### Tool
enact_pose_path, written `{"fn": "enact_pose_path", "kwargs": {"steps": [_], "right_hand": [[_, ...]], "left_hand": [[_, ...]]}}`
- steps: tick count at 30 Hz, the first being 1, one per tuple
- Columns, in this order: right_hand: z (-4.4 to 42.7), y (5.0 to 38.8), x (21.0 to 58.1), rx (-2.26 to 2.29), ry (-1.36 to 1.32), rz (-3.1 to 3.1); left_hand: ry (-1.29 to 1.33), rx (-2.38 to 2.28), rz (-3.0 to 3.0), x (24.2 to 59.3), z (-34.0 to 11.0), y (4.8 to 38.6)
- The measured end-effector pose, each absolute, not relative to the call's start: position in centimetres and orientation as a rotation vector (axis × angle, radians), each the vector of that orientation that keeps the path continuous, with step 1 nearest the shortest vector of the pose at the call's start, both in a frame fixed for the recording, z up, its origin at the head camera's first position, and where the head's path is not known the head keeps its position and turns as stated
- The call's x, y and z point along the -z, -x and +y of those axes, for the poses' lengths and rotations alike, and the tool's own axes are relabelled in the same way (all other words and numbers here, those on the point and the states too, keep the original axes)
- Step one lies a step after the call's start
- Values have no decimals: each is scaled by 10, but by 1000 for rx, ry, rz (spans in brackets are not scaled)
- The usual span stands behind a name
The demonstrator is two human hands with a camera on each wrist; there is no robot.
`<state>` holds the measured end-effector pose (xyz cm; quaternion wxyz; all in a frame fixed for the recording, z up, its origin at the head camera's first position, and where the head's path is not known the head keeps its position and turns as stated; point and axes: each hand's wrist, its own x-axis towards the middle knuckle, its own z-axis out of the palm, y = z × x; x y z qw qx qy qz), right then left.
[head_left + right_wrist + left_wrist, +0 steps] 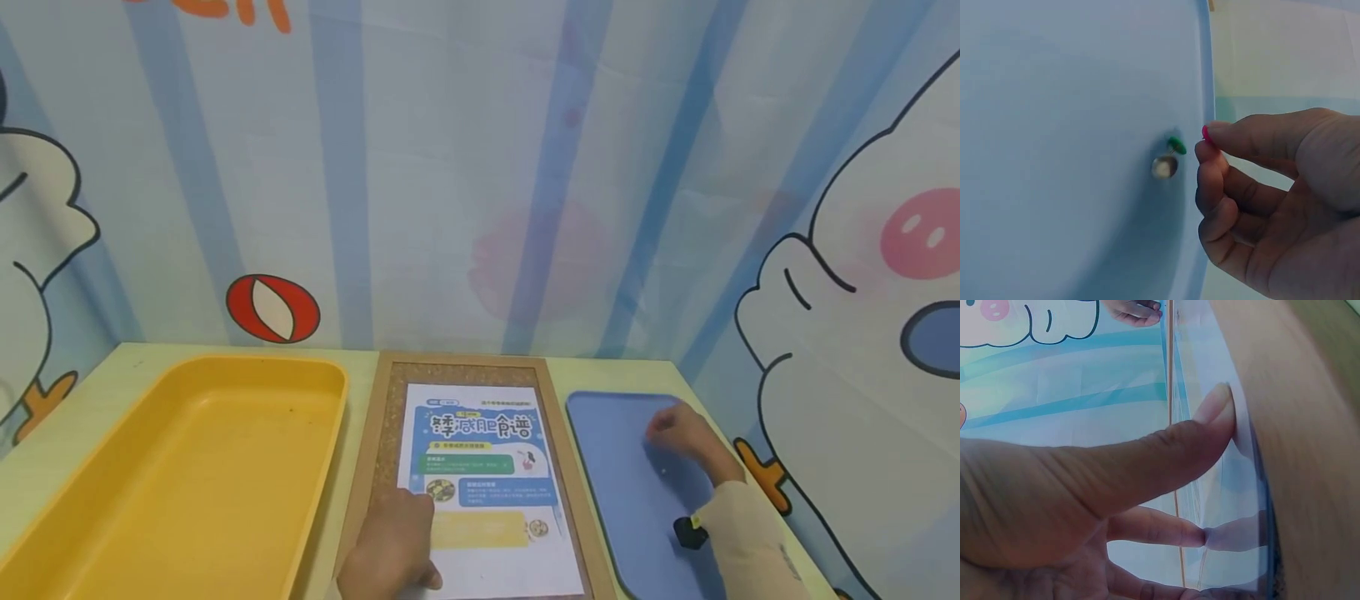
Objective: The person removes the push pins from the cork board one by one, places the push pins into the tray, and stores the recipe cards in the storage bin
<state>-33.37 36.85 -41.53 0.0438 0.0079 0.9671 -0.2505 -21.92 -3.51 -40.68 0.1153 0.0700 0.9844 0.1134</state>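
My right hand (686, 437) is over the blue tray (611, 467) and pinches a small red thumbtack (1205, 134) between thumb and forefinger; most of it is hidden by the fingertips. Beside those fingertips, in the right wrist view, a green thumbtack (1177, 145) and a silver round-headed one (1164, 167) lie on the tray. My left hand (390, 542) rests on the lower left of a printed sheet (487, 567), its fingertips touching the glossy paper and its thumb extended. Under the sheet is a cork board (390, 417) with a wooden frame.
A large yellow tray (225, 467) stands left of the board on the pale table (360, 433). Behind the table hangs a striped cartoon curtain (450, 167). A small black object (690, 533) is by the right sleeve (750, 542).
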Motion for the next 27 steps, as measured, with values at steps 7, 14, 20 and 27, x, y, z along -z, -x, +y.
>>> {"fn": "enact_pose_path", "kwargs": {"steps": [7, 14, 20, 27], "right_hand": [[377, 330, 421, 736, -172, 2923], [378, 326, 425, 748, -196, 2923], [377, 321, 423, 758, -199, 2919], [359, 314, 406, 982, -117, 2928]], "left_hand": [[-208, -361, 2889, 405, -34, 219], [-187, -436, 2879, 407, -36, 218], [-117, -638, 2814, 415, -43, 213], [-71, -773, 2791, 419, -52, 212]]}}
